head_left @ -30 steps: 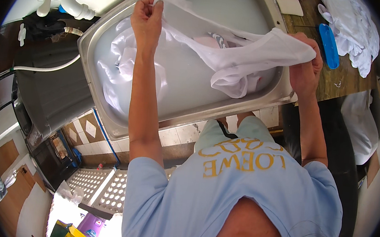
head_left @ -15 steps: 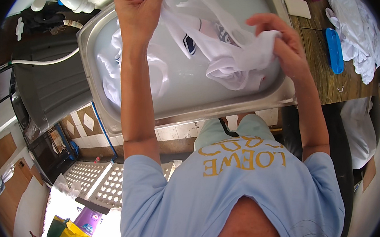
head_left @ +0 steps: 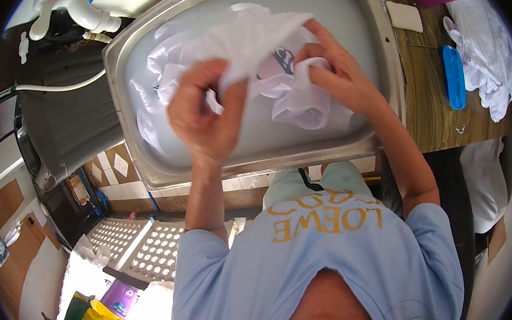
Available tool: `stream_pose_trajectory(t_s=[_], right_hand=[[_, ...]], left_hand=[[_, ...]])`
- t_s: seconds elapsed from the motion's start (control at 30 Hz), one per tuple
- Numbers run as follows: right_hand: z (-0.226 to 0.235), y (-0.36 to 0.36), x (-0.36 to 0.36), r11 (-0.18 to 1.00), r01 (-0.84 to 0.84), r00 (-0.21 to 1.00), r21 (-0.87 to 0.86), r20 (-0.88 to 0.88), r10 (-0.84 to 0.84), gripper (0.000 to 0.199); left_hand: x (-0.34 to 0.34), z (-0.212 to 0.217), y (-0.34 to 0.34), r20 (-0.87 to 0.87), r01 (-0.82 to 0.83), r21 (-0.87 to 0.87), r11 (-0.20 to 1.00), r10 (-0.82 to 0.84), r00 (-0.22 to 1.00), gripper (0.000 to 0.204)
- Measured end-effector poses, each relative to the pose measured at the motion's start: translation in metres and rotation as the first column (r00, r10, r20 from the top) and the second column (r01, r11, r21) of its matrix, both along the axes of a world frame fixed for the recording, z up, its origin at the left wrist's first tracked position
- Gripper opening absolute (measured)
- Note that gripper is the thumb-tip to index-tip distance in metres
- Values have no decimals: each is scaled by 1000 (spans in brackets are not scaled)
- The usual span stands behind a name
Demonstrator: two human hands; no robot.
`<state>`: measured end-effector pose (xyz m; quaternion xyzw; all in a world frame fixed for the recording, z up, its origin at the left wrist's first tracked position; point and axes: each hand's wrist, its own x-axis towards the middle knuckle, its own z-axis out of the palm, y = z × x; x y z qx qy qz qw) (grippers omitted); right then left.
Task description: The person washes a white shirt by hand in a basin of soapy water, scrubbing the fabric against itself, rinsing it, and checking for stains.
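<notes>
A wet white garment (head_left: 242, 40) with a dark print is stretched between my hands over a metal sink (head_left: 140, 162) of cloudy water. My left hand (head_left: 205, 113), slightly blurred, pinches one part of it near the sink's front edge. Toward the right side, my right hand (head_left: 343, 73) is closed on another part, with a fold hanging below its fingers. The garment's lower folds (head_left: 300, 109) dip into the water. More white cloth (head_left: 147, 114) floats at the sink's left; I cannot tell whether it belongs to the same piece.
A white faucet (head_left: 80, 7) stands at the back left. On the wooden counter (head_left: 426, 95) to the right lie a pale soap bar (head_left: 404, 17), a blue brush (head_left: 453, 78) and a heap of white clothes (head_left: 487, 58). A thin white hose (head_left: 61, 86) runs along the left.
My left hand has come down and nearer, drawing the cloth with it. My right hand has moved left over the sink, still holding the garment.
</notes>
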<state>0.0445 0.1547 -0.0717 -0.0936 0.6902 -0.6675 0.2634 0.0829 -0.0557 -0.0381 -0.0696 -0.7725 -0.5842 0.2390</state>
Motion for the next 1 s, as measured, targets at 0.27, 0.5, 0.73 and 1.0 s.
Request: stream_pose_trajectory(t_s=[0.27,0.5,0.73,1.0], right_hand=[[-9,37,20,852,224,974,-473,80,-212,82],[3,36,28,703,380,924,-601,284,-256,88],[-29,65,28,651,164,983,-741,176,-47,94],[1,61,30,877,-179,957,-447,126,260,104]], left_hand=[[56,-43,45,90,256,-165,952,-244,966,32],[68,-57,67,87,250,-219,943,-237,968,34],[72,-69,66,234,229,81,970,-242,942,44],[38,-52,31,491,377,512,772,-623,609,60]])
